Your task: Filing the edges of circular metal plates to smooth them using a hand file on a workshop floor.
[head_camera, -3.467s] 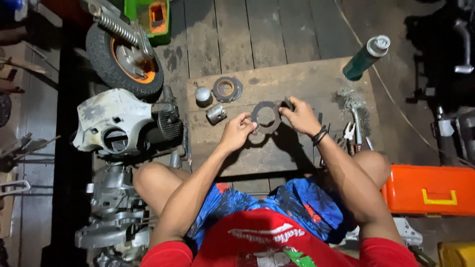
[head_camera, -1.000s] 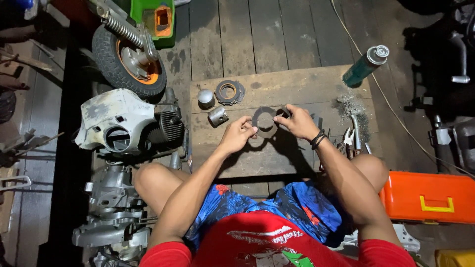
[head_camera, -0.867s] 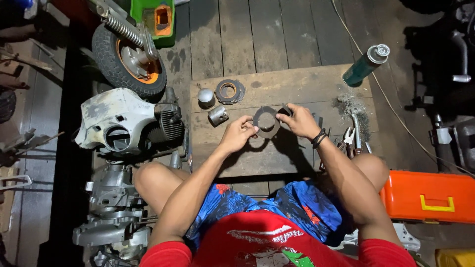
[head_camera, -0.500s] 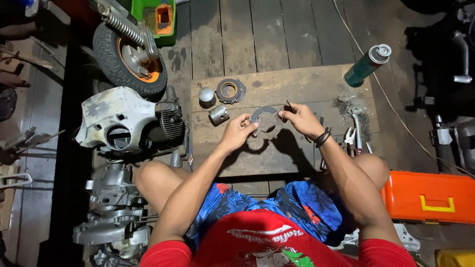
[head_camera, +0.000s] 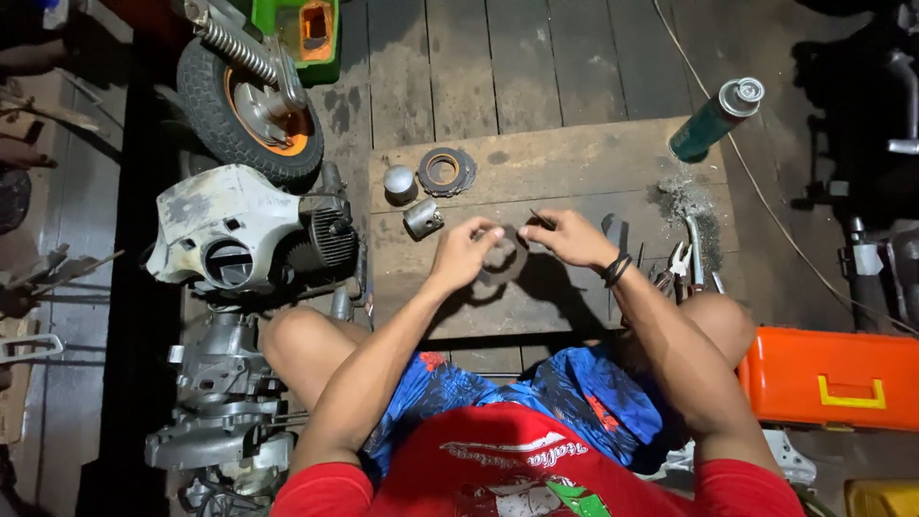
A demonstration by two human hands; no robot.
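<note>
Over a wooden board [head_camera: 574, 163] on the floor, my left hand [head_camera: 467, 251] grips the left side of a flat grey metal ring [head_camera: 502, 257]. My right hand [head_camera: 567, 236] is at the ring's right side and pinches a thin dark tool [head_camera: 539, 218] against it. On the board beyond my hands lie a second toothed ring [head_camera: 447, 170], a round metal cap [head_camera: 398, 179] and a short metal cylinder [head_camera: 422, 218].
A small engine [head_camera: 244, 235] with a wheel [head_camera: 251, 101] lies at my left, more engine parts [head_camera: 225, 402] below it. Pliers and hand tools [head_camera: 682, 263] sit by my right knee. A green spray can [head_camera: 716, 117] lies far right, an orange toolbox [head_camera: 831, 378] at right.
My hands have turned the ring and shifted slightly on it; my right hand now holds the thin tool at the ring's upper right edge. The other parts lie unmoved.
</note>
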